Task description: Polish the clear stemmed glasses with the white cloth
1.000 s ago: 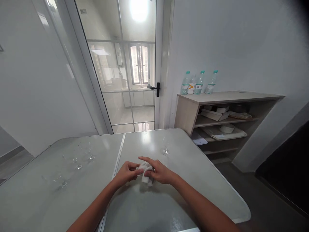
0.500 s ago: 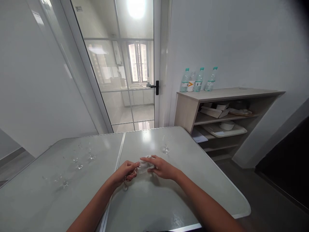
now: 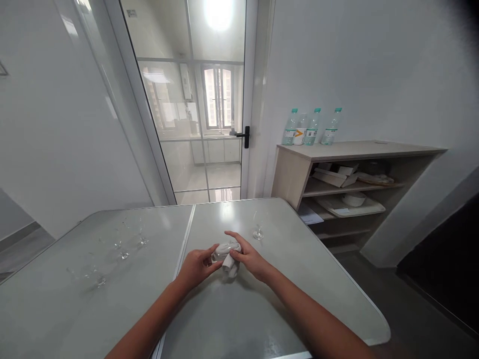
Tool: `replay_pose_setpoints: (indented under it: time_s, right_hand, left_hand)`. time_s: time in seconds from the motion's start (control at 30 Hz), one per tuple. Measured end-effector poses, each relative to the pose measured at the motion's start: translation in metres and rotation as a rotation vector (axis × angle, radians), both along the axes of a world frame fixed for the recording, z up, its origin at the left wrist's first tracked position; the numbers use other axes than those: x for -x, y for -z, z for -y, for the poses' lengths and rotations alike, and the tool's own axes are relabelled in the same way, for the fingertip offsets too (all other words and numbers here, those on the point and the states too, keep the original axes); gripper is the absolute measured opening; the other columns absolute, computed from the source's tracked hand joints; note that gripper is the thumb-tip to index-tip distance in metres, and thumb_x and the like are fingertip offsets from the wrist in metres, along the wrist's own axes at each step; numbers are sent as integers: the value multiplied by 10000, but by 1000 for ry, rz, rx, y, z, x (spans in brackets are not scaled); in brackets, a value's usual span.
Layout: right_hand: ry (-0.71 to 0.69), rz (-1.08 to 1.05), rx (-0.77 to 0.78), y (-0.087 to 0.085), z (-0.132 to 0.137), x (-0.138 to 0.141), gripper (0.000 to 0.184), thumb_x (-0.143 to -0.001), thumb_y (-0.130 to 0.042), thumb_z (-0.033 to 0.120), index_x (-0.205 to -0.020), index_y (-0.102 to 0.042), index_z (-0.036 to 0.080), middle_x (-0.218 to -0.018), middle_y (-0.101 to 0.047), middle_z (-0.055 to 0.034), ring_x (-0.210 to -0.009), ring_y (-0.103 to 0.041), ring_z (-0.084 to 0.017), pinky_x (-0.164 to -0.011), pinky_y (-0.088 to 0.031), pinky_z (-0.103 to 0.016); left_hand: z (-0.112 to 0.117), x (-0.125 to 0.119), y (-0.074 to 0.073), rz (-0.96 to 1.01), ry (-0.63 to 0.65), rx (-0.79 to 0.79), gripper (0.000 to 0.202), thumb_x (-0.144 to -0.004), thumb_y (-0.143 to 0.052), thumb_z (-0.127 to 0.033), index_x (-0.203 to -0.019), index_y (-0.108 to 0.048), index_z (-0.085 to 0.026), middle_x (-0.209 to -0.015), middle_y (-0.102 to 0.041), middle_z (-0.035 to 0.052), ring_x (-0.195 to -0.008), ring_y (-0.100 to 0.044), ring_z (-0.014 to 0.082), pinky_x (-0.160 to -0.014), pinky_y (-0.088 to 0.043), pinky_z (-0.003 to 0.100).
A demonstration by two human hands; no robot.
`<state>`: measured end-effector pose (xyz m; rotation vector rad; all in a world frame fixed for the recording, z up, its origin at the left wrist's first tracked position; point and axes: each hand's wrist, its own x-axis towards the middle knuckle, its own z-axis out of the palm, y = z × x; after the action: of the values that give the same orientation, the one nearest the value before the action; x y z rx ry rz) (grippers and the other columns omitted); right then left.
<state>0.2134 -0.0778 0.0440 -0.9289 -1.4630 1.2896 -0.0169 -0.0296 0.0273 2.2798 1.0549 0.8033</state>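
Both my hands meet over the middle of a grey table (image 3: 284, 279). My left hand (image 3: 195, 268) is closed round a clear glass (image 3: 215, 256) that lies tilted between the hands. My right hand (image 3: 250, 258) grips a white cloth (image 3: 229, 255) pressed against that glass, the fingers curled over it. Another stemmed glass (image 3: 257, 230) stands upright on the table just beyond my right hand. Several more clear glasses (image 3: 121, 247) stand on the left half of the table.
A wooden shelf unit (image 3: 292, 174) stands right of the table, with three water bottles (image 3: 312, 127) on top and trays and boxes inside. A glass door (image 3: 209, 104) with a black handle lies straight ahead. The table's rounded right edge borders dark floor.
The cloth has shifted in my right hand, first lifted toward the glass's rim, now wrapped lower round it. My left hand has turned the glass slightly. The other glasses stayed put.
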Motion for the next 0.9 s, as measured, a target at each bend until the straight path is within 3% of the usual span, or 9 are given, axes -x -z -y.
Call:
replay_pose_setpoints:
  time_s: [0.17, 0.27, 0.37, 0.47, 0.53, 0.6, 0.67, 0.77, 0.9]
  right_hand:
    - [-157, 430, -310, -14, 5, -8, 669, -896, -693, 348, -1518, -451, 301, -1001, -685, -25, -848, -574, -187, -850, -465, -331]
    - [-140, 539, -406, -14, 4, -12, 681, -840, -762, 356, -1473, -516, 319, -1084, -689, -46, -973, -561, -224, -935, -441, -375]
    - [-48, 518, -395, -11, 1, -12, 603, -820, -775, 355, -1392, -590, 307, -1065, -684, -36, -984, -543, -227, -945, -431, -376]
    - [49, 316, -259, -5, -2, -9, 464, -909, -654, 383, -1357, -597, 279, -937, -653, -15, -832, -548, -185, -815, -458, -320]
    - [107, 107, -98, 0, -4, -5, 477, -953, -577, 437, -1393, -548, 257, -832, -606, 5, -724, -530, -160, -710, -449, -279]
    - [114, -48, 51, 5, -5, 0, 549, -951, -569, 496, -1434, -493, 246, -766, -569, 25, -679, -518, -150, -663, -434, -259]
    - [74, -103, 96, 8, -4, 3, 583, -945, -581, 528, -1449, -475, 255, -767, -571, 28, -693, -528, -149, -678, -434, -255]
    - [-10, -34, -28, 8, -3, 4, 564, -970, -552, 547, -1461, -479, 279, -876, -621, 3, -774, -550, -155, -750, -445, -270]
    - [-121, 152, -233, 3, -3, -2, 528, -1002, -495, 548, -1453, -503, 273, -949, -656, -18, -780, -552, -153, -765, -446, -283]
  left_hand:
    - [4, -1, -21, 173, 174, 619, 559, -847, -662, -625, -952, -768, -86, -540, -526, -16, -439, -346, 73, -450, -246, 224]
    - [4, 2, -26, 210, 222, 771, 582, -851, -640, -655, -769, -730, -85, -507, -488, -16, -409, -323, 60, -430, -202, 228]
    - [2, 2, -23, 209, 180, 695, 586, -873, -618, -649, -903, -766, -82, -525, -493, -23, -430, -327, 66, -447, -232, 225]
    - [2, 1, -10, 147, 32, 340, 598, -849, -678, -602, -1200, -742, -122, -575, -566, -19, -486, -411, 92, -513, -335, 227]
    - [2, -1, 1, 54, -22, 36, 581, -836, -718, -535, -1289, -709, -172, -625, -632, -3, -533, -488, 114, -579, -391, 233]
    - [2, -1, 10, -44, -7, -182, 538, -845, -719, -452, -1323, -690, -206, -690, -690, 26, -573, -549, 132, -609, -411, 233]
    - [2, 0, 14, -96, 17, -283, 511, -858, -695, -377, -1342, -675, -214, -730, -717, 46, -587, -569, 137, -608, -410, 227]
    - [1, 3, 9, -73, 52, -219, 500, -863, -682, -345, -1344, -670, -207, -676, -676, 6, -546, -505, 109, -590, -385, 211]
    - [1, 2, -7, 69, 166, 181, 478, -896, -663, -453, -1256, -724, -144, -560, -548, -41, -509, -400, 82, -540, -340, 200]
